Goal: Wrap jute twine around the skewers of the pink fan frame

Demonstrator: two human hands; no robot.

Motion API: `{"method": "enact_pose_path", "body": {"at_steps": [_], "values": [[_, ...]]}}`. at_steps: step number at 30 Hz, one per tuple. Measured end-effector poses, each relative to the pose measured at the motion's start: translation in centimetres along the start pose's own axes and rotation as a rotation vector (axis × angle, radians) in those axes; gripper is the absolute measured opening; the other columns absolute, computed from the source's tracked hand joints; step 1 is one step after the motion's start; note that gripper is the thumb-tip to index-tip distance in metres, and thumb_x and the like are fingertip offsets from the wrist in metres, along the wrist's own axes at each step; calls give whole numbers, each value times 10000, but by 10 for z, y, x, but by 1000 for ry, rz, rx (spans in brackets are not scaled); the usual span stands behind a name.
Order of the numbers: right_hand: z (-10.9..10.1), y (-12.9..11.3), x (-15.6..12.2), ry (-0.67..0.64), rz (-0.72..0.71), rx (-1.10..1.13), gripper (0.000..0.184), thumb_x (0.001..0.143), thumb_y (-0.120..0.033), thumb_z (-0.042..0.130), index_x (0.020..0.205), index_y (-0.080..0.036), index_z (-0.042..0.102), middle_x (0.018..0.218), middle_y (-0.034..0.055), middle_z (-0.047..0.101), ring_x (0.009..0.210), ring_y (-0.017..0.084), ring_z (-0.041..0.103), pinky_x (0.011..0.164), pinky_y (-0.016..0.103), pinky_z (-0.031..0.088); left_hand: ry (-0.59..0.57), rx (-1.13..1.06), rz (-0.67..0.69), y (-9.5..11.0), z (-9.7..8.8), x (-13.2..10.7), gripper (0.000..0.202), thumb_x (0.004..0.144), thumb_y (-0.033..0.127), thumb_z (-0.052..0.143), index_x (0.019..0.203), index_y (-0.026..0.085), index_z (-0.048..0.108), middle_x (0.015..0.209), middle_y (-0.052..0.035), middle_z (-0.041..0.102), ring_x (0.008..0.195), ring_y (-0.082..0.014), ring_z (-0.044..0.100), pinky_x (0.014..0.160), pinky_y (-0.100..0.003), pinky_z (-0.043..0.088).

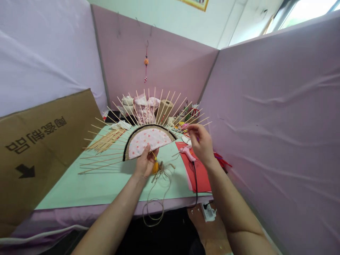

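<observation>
My left hand (146, 163) grips the lower edge of a half-round fan (148, 140), thumb on its front. Pale fabric with pink dots covers its face, edged by a brown band and a black rim. Thin wooden sticks (102, 148) radiate from the curved edge. By my left fingers hang a yellow tassel (155, 167) and a loop of twine (154, 200). My right hand (200, 141) is raised at the fan's right end, thumb and fingertips pinched beside the rightmost sticks. What they pinch, if anything, I cannot make out.
A pink glue gun (188, 153) with a black cord lies on red sheets (200, 175). Loose sticks (108, 140) lie on the left of the green tabletop (79, 191). Behind stand a twine spool (164, 108) and bundled fabric (145, 108). Cardboard (47, 152) leans at left.
</observation>
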State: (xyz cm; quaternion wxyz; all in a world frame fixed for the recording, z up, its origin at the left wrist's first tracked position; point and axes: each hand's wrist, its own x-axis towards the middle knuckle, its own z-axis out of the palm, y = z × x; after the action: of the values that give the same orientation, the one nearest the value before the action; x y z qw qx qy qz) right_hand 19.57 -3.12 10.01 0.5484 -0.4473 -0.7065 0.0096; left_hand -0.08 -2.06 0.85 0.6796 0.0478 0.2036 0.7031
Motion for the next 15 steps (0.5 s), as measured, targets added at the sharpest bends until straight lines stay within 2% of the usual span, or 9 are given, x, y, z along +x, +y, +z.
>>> {"method": "enact_pose_path", "body": {"at_steps": [3, 8, 12, 15], "values": [[6, 1, -29, 57, 60, 9, 167, 915, -234, 466, 1022, -198, 588, 985, 74, 651, 909, 179, 623, 835, 353, 509, -21, 17, 2, 1, 0, 0, 102, 788, 84, 688, 798, 179, 654, 789, 18, 729, 700, -90, 686, 743, -233, 569], [19, 6, -61, 401, 126, 43, 147, 899, -233, 464, 992, -197, 573, 1012, 74, 594, 918, 179, 593, 828, 360, 500, -49, 19, -19, 1, -2, 0, 121, 770, 67, 702, 779, 174, 645, 778, 12, 722, 721, -101, 689, 776, -259, 574], [26, 17, -62, 487, 149, 135, 132, 854, -185, 432, 823, -201, 559, 887, 37, 569, 849, 168, 581, 807, 353, 492, -62, -15, -31, 1, -3, 0, 135, 791, 34, 660, 792, 167, 642, 781, 9, 723, 725, -100, 692, 778, -264, 582], [19, 23, -52, 656, 194, 324, 71, 808, -170, 457, 797, -217, 509, 842, 0, 536, 743, 135, 572, 730, 315, 505, -56, -17, -28, 1, -2, -1, 142, 781, 27, 664, 796, 166, 635, 774, 10, 720, 713, -102, 692, 767, -263, 587]]}}
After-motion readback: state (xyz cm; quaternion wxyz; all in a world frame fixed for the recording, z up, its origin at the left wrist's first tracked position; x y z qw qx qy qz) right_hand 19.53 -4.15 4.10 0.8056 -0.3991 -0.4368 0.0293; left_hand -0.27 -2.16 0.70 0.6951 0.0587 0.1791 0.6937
